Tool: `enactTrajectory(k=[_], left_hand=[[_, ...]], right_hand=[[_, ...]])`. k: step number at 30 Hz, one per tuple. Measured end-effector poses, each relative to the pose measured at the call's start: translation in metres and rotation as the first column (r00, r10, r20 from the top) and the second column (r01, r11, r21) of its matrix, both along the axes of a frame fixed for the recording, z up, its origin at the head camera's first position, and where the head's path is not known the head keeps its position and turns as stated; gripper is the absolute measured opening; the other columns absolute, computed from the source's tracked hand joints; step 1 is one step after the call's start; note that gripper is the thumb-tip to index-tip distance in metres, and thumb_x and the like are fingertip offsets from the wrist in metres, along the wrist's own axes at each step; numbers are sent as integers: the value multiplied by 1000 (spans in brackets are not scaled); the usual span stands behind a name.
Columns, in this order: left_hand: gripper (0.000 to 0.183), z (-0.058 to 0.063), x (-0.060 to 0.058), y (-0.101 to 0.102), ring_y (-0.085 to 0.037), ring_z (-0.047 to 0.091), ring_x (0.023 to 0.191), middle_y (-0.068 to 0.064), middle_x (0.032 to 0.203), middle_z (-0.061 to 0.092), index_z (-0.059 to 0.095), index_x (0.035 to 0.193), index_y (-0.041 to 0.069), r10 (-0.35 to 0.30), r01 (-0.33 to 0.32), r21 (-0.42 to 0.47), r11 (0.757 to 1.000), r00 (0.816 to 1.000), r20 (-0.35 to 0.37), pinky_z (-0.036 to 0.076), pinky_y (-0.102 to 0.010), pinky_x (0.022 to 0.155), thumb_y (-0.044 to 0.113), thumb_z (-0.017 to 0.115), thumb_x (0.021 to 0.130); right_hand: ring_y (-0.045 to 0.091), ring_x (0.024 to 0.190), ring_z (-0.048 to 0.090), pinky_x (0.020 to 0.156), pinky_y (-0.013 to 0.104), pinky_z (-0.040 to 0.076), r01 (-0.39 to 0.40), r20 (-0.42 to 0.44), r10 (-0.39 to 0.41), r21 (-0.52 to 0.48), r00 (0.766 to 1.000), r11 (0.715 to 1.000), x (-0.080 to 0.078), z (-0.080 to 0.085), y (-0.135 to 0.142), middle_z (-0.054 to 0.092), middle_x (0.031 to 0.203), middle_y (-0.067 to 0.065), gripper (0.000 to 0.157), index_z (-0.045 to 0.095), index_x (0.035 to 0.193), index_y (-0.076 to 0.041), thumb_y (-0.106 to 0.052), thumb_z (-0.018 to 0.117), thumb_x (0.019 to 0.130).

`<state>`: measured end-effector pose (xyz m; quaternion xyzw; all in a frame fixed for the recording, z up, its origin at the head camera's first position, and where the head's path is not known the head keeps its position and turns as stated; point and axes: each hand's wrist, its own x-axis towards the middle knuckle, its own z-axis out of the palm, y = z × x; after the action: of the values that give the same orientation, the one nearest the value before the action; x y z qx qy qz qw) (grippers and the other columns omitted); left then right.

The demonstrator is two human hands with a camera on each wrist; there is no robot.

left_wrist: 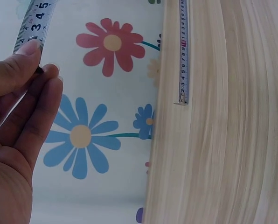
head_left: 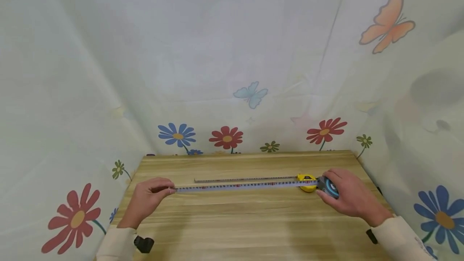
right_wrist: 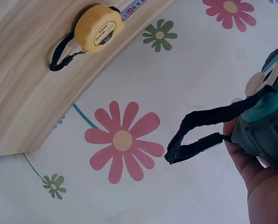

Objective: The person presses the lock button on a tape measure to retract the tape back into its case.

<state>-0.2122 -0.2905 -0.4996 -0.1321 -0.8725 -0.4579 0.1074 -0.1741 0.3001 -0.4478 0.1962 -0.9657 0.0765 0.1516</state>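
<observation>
Nearby, yellow tape measure [head_left: 306, 182] (blade out) on table [head_left: 246, 228], floral curtain [head_left: 224, 71] behind

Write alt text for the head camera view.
A person stretches a tape blade above a wooden table, the left hand pinching its tip and the right hand gripping the teal tape measure. A yellow tape measure lies extended behind it.
</observation>
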Motion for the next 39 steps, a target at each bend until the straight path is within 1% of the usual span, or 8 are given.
enactTrajectory(k=[4,10,18,23,26,28,39], left_hand=[[14,2,-1,0,-1,74,85,-3,102,80,82,100,22,-2,2,14,1000,1000,1,63,-24,73,12,81,90],[13,3,-3,1,-1,74,85,-6,104,80,82,101,22,5,-5,27,1000,1000,9,63,-24,73,13,81,91],[12,4,-4,2,-1,74,86,-5,103,80,82,101,22,-3,3,23,1000,1000,-11,62,-23,73,15,81,91],[11,4,-6,3,-2,74,86,-9,103,80,82,100,24,-16,17,20,1000,1000,-20,62,-23,73,17,80,92],[11,6,-6,4,-2,74,86,-8,104,80,82,100,24,-10,10,19,1000,1000,-15,62,-23,74,17,80,92],[11,7,-5,5,-2,74,86,-6,104,80,82,100,24,1,0,16,1000,1000,-12,62,-23,74,17,81,92],[11,8,-5,7,-2,74,87,-8,107,80,82,102,22,18,-18,8,1000,1000,7,62,-23,74,17,80,92]], right_hand=[[18,90,61,79,43,59,4,0,-4,-7,1000,1000,1,1,0,70,109,7,47,71,114,-6,-42,82,86],[11,85,55,72,36,55,-16,-53,15,-20,999,1000,2,0,1,67,104,0,43,72,111,-9,-41,84,84],[12,87,56,72,35,54,-36,-76,32,-49,997,998,2,1,2,67,105,1,41,74,110,-9,-39,85,84],[17,91,59,74,39,56,-26,-53,23,-59,998,998,3,4,0,69,109,5,44,74,114,-7,-39,84,85],[18,91,60,75,41,56,-21,-36,19,-70,999,997,3,6,0,70,111,7,46,74,116,-5,-39,83,86],[18,91,60,75,40,55,-21,-29,19,-75,999,997,3,6,0,70,110,7,46,74,116,-6,-39,83,85],[14,88,57,71,34,53,-26,-23,24,-93,999,995,1,8,-1,69,108,4,43,75,114,-7,-39,83,85]])
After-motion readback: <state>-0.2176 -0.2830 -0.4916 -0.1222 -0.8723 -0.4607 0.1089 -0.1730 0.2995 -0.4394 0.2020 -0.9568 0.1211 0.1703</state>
